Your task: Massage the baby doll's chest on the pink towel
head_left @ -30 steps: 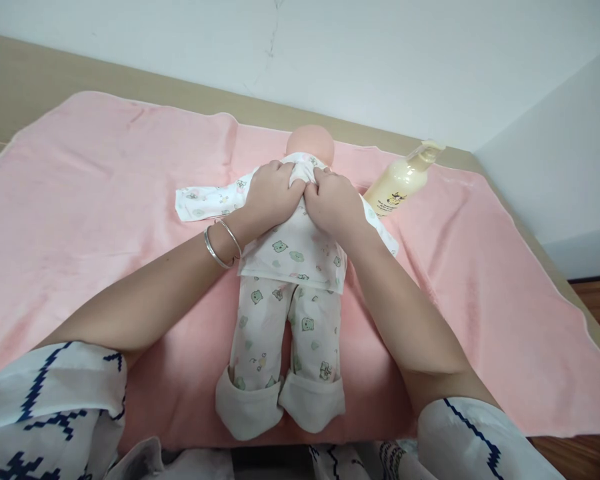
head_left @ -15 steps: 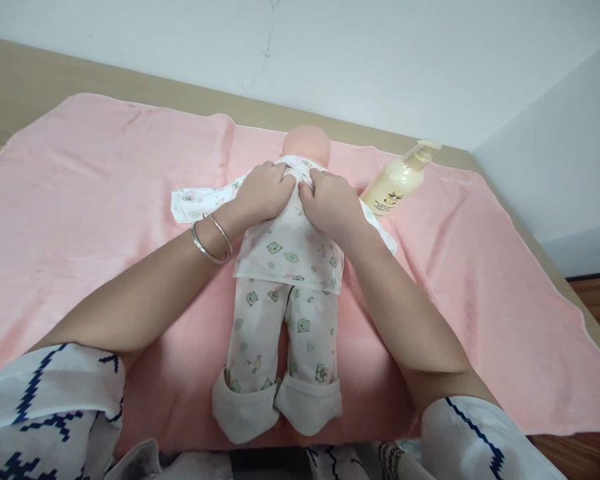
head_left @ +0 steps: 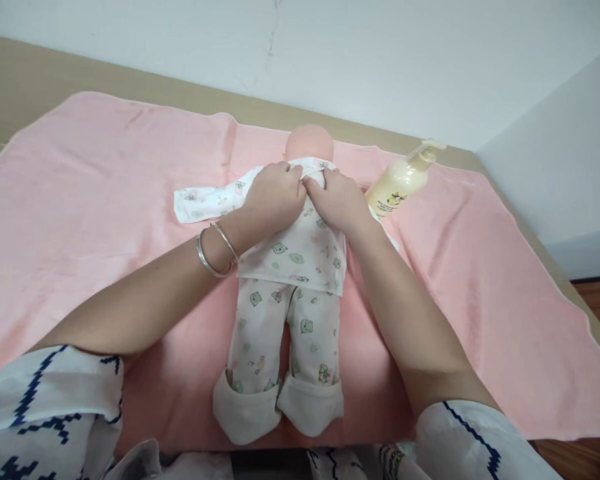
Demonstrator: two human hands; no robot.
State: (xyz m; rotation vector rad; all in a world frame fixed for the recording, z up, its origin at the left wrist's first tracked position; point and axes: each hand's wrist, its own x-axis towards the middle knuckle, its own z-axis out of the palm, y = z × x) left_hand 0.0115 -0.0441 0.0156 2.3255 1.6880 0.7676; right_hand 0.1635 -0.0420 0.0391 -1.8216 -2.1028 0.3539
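A baby doll [head_left: 309, 141] lies with its bald head toward the wall, dressed in a white printed baby shirt [head_left: 295, 257] and matching trousers [head_left: 313, 330] with turned-up cuffs. Near the collar, my left hand [head_left: 276, 199] pinches the shirt cloth between thumb and fingers. Close beside it, my right hand [head_left: 341, 203] grips the same cloth, its thumb pointing to the left hand. The doll's left-side sleeve [head_left: 200, 203] stretches out flat; the other sleeve is mostly behind my right hand and wrist. What exactly my fingertips hold at the collar is partly hidden.
A pale yellow pump bottle [head_left: 400, 180] leans at a tilt to the right of the doll. Beneath everything spreads a pink blanket [head_left: 95, 220] on a wooden surface [head_left: 30, 67]. A white wall [head_left: 380, 67] rises behind.
My hands have shifted slightly at the collar, parting a little and coming together again. The shirt cloth at the neck is gathered differently. The doll and bottle stay in place.
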